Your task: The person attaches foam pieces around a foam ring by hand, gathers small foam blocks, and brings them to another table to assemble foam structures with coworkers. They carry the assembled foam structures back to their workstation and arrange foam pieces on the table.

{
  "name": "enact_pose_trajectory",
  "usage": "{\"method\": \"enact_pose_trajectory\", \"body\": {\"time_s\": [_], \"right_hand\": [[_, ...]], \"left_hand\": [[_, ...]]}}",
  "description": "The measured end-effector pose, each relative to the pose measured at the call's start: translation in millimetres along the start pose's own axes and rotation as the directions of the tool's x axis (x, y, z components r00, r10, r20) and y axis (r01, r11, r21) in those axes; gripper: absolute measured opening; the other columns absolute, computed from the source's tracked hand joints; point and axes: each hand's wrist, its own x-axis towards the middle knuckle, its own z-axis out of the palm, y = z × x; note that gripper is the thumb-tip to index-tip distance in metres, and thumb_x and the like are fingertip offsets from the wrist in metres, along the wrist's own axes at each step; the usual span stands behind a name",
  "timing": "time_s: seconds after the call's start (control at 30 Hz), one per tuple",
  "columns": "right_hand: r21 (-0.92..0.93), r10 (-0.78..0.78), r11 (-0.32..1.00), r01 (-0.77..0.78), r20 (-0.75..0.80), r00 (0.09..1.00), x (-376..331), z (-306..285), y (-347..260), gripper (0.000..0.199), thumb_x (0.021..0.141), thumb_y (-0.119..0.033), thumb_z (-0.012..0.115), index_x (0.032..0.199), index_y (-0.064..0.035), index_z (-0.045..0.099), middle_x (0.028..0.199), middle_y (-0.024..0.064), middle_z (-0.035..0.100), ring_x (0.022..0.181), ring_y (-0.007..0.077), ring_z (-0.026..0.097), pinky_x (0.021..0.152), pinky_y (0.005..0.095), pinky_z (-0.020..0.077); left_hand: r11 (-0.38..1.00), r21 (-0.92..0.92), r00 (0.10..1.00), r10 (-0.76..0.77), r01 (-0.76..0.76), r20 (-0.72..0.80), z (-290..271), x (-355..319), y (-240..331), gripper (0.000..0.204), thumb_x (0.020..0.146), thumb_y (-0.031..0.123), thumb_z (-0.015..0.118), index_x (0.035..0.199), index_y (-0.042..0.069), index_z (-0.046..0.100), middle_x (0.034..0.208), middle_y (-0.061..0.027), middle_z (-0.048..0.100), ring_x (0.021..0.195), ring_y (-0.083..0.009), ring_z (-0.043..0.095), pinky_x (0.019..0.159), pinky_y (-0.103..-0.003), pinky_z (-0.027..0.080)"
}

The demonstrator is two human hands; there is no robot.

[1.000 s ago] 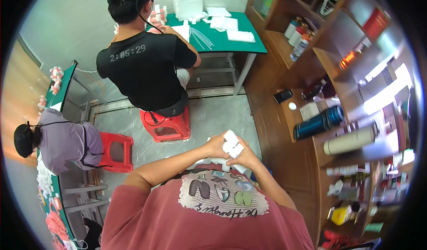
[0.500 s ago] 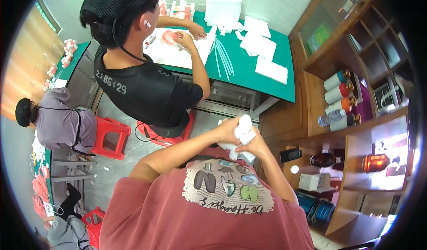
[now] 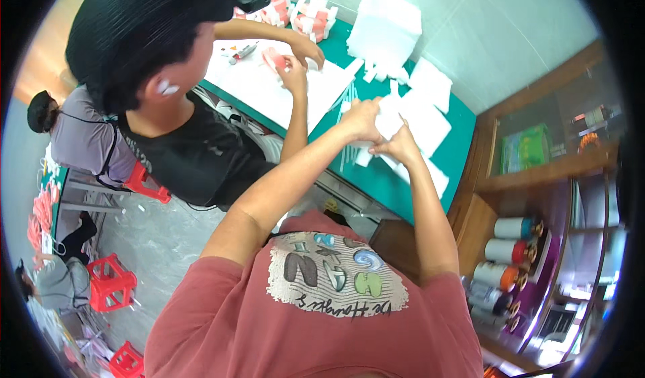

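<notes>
Over the right part of the green table, my left hand [image 3: 363, 120] and my right hand [image 3: 401, 147] hold a bundle of white foam pieces [image 3: 389, 121] between them. The fingers of both hands are wrapped round it. One short foam end [image 3: 363, 157] sticks out below my hands. Flat white foam sheets [image 3: 430, 131] lie behind and to the right of the bundle, and my hands hide part of them. How many pieces are in my grip cannot be told. Pale narrow strips [image 3: 347, 155] lie on the table left of my hands.
A co-worker in a black cap [image 3: 144, 35] sits close on my left, handling a pink piece [image 3: 274, 59] over a white board [image 3: 248, 86]. A tall white foam stack [image 3: 384, 25] stands at the back wall. Right is a wooden cabinet [image 3: 544, 180] with bottles. Red stools [image 3: 111, 284] stand left.
Both my hands have moved forward from near my chest to over the green table, still holding the white foam pieces. My view has shifted closer to the table and the co-worker.
</notes>
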Motion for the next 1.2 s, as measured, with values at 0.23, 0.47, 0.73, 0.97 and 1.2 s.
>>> {"method": "enact_pose_trajectory", "body": {"time_s": [0.23, 0.47, 0.73, 0.97, 1.2], "right_hand": [[0.160, -0.234, 0.959, 0.235, -0.026, 0.972, 170.0, 7.4, 51.7, 0.096, 0.031, -0.015, 0.087, 0.117, -0.0013, 0.045, 0.108, 0.0130, 0.056, 0.103, 0.0252, 0.052, 0.092, 0.0360, 0.0412], [0.438, -0.191, 0.878, 0.191, -0.044, 0.981, 266.9, 33.8, 95.2, 0.086, 0.036, -0.006, 0.083, 0.113, -0.0032, 0.046, 0.093, 0.0088, 0.062, 0.088, 0.0233, 0.060, 0.081, 0.0343, 0.0489], [0.373, -0.015, 0.928, -0.004, 0.049, 0.999, 302.7, 46.1, 105.2, 0.104, 0.039, -0.011, 0.085, 0.129, -0.0016, 0.032, 0.120, 0.0192, 0.044, 0.105, 0.0299, 0.050, 0.087, 0.0362, 0.0456], [0.338, -0.021, 0.941, 0.009, 0.033, 0.999, 306.1, 41.3, 111.2, 0.105, 0.048, -0.009, 0.082, 0.134, -0.0006, 0.023, 0.124, 0.0193, 0.036, 0.109, 0.0334, 0.045, 0.089, 0.0370, 0.0448], [0.466, 0.056, 0.877, -0.116, 0.141, 0.988, 293.6, 22.8, 76.7, 0.078, 0.071, 0.012, 0.056, 0.137, -0.0110, 0.021, 0.135, 0.0169, 0.031, 0.084, 0.0284, 0.061, 0.047, 0.0287, 0.0533]], "left_hand": [[0.969, 0.131, 0.975, -0.197, 0.210, -0.106, -34.3, 121.4, -60.6, 0.084, 0.038, 0.020, 0.076, 0.116, 0.008, 0.045, 0.104, -0.0147, 0.057, 0.099, -0.0361, 0.048, 0.083, -0.041, 0.045], [0.943, 0.057, 0.914, -0.301, 0.327, -0.271, -33.8, 190.7, -107.9, 0.082, 0.041, 0.018, 0.075, 0.118, 0.008, 0.046, 0.110, -0.0161, 0.050, 0.102, -0.0375, 0.043, 0.087, -0.043, 0.042], [0.935, -0.089, 0.811, -0.342, 0.342, -0.474, -12.2, 214.5, -147.8, 0.067, 0.054, 0.007, 0.069, 0.118, 0.007, 0.048, 0.126, -0.0233, 0.037, 0.114, -0.0421, 0.037, 0.094, -0.044, 0.037], [0.922, -0.141, 0.638, -0.353, 0.360, -0.685, -16.9, 225.5, -133.4, 0.043, 0.063, -0.004, 0.057, 0.105, -0.001, 0.053, 0.114, -0.0261, 0.043, 0.106, -0.0413, 0.046, 0.088, -0.043, 0.040], [0.935, -0.249, 0.536, -0.350, 0.253, -0.768, -8.2, 195.4, -94.3, 0.032, 0.066, 0.000, 0.060, 0.097, -0.001, 0.055, 0.114, -0.0252, 0.043, 0.104, -0.0401, 0.045, 0.089, -0.041, 0.039]]}}
